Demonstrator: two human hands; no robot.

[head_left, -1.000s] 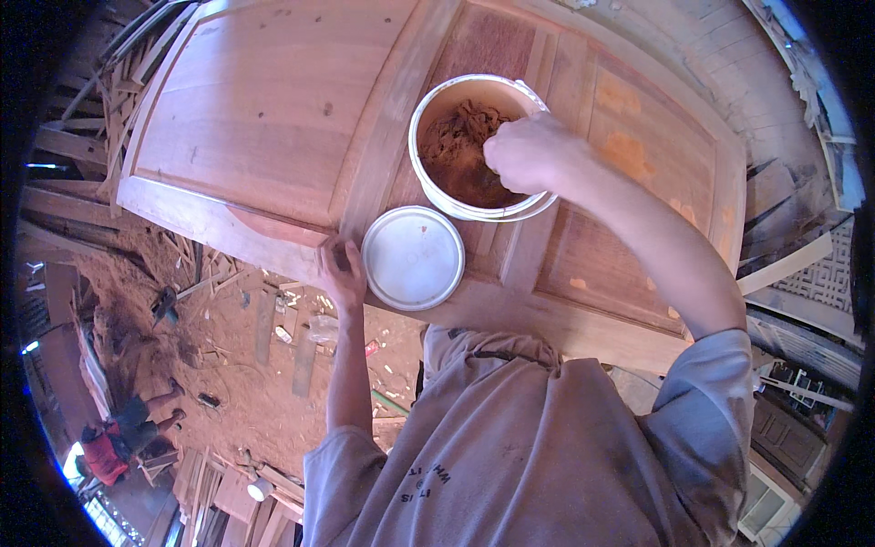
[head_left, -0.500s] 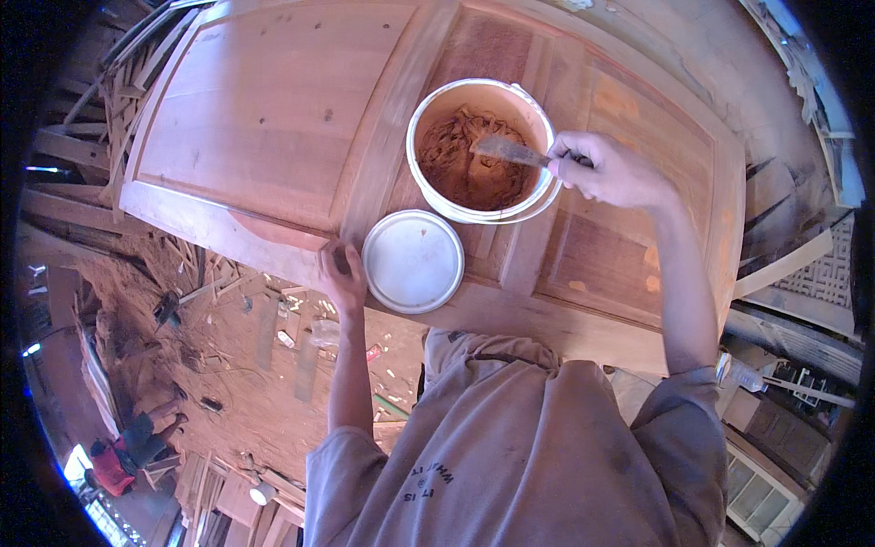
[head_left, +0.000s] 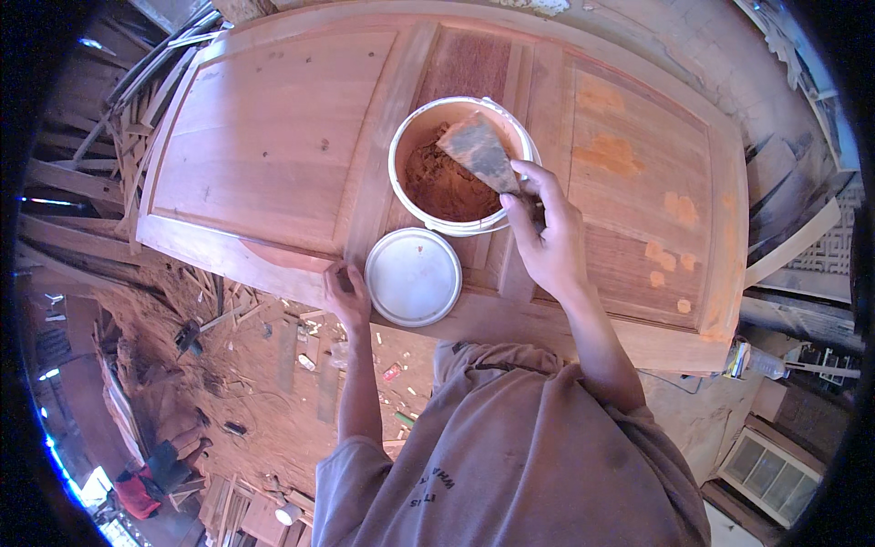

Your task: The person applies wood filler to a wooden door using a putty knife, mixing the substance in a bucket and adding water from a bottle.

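My right hand point(head_left: 551, 228) grips a putty knife point(head_left: 478, 150) by its handle, fingers closed. Its broad, smeared blade is tilted over the open white bucket point(head_left: 398, 187), covering part of the opening. Reddish-brown filler paste point(head_left: 442, 182) lies inside the bucket, heaped and uneven. Just nearer to me, a round white lid point(head_left: 413, 278) rests flat on the panelled wooden door point(head_left: 283, 137). My left hand point(head_left: 346, 296) is at the door's near edge, left of the lid, with curled fingers. Whatever those fingers may hold is hidden.
Orange filler patches point(head_left: 611, 155) mark the door's right panel. Wood offcuts point(head_left: 100, 196) are piled at the left, and scraps litter the dusty floor point(head_left: 246, 365). Another person in red point(head_left: 137, 492) is at the lower left. A framed window point(head_left: 770, 465) leans at the lower right.
My right hand has moved left and nearer to me, turning the putty knife so its broad blade face shows, lifted from the paste. My left hand stays by the door's edge.
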